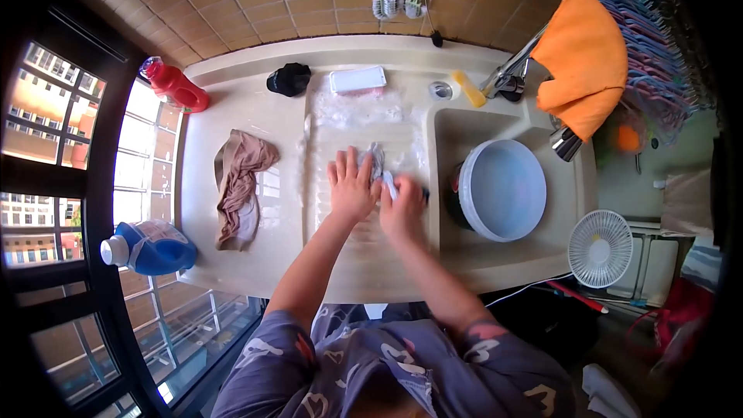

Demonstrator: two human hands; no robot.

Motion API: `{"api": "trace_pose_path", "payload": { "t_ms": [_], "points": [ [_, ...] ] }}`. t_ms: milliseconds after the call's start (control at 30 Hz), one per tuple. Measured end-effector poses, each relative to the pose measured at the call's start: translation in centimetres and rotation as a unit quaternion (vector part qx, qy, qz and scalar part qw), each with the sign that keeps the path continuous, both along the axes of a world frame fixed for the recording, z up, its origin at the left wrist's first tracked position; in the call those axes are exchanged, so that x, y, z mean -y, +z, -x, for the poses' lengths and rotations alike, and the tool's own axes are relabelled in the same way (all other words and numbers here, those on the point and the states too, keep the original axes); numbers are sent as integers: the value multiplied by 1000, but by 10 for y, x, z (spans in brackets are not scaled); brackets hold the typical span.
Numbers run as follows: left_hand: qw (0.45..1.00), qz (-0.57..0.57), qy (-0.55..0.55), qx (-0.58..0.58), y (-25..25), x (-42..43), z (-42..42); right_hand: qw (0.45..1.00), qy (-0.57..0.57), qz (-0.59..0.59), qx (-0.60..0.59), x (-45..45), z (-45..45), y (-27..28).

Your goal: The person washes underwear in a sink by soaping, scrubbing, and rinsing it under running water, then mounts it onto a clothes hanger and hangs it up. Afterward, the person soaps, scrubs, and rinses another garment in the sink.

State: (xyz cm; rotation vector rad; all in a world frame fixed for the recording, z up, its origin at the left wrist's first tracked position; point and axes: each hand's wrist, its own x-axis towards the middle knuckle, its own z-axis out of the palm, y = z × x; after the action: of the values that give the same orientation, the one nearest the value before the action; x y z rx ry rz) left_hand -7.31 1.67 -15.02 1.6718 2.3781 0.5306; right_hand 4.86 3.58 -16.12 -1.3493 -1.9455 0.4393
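On the ribbed washboard part of the sink counter (348,240), my left hand (354,186) lies with its fingers spread, its fingertips beside a small grey-white wet cloth (376,161). Close to its right, my right hand (402,205) is closed around a white and dark item, perhaps a brush or part of the cloth; the fingers hide most of it. Suds (360,112) cover the board above the hands. A white soap dish (357,80) stands at the board's top edge. To the left lies a crumpled brown cloth (244,186).
A white bucket (503,190) stands in the basin at the right, near the faucet (507,73) and an orange cloth (584,62). A black item (289,80), red bottle (176,87) and blue jug (155,248) are at the left. A white fan (600,249) is lower right.
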Motion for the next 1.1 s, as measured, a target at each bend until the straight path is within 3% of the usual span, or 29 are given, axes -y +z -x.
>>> {"api": "trace_pose_path", "payload": {
  "t_ms": [133,167,233,267,333,367,400,467,500,567,600,667,700,767,800,867,900,1000,1067,1100],
  "points": [
    [997,40,-49,-45,-22,-2,11,994,-14,-50,96,-114,67,-3],
    [994,85,-63,-40,-7,-3,12,994,-18,-43,103,-105,67,-1],
    [992,91,-78,-30,-8,7,9,988,106,115,18,-98,69,14],
    [993,82,-81,-28,-6,-3,11,992,106,24,-67,-83,60,-1],
    [983,161,-90,-3,-3,-3,9,970,59,172,-161,-48,35,-13],
    [990,109,-86,-30,-16,-2,9,970,53,178,-158,-45,31,-16],
    [994,52,-81,-59,-25,-6,10,992,74,72,-67,-49,31,-13],
    [993,67,-91,-36,-14,-8,13,993,90,-16,73,-68,44,-7],
    [993,78,-92,-12,-6,-10,14,989,89,1,120,-97,60,-3],
    [990,102,-96,-26,2,-17,15,980,-3,-49,194,-133,84,3],
    [987,124,-93,-36,-1,-15,12,979,-48,-121,159,-137,94,0],
    [989,100,-106,-21,-6,-10,11,994,4,23,111,-109,77,-1],
    [989,101,-106,-13,-4,-13,11,994,-8,26,110,-90,60,-5],
    [989,107,-106,-1,-4,-14,12,973,82,201,-76,-57,26,-19],
    [988,104,-111,-10,-4,-14,12,973,79,202,-75,-60,28,-13],
    [988,101,-118,-19,-4,-15,13,991,112,-29,75,-67,34,-2],
    [987,105,-117,-19,-5,-17,14,989,105,-91,58,-91,46,-12],
    [988,108,-109,-21,-10,-19,9,988,48,-46,139,-126,71,-7],
    [990,94,-104,-33,-12,-21,8,988,-89,-26,122,-115,79,-11],
    [991,72,-109,-25,-8,-18,8,995,-34,46,86,-94,63,0]
  ]
}}
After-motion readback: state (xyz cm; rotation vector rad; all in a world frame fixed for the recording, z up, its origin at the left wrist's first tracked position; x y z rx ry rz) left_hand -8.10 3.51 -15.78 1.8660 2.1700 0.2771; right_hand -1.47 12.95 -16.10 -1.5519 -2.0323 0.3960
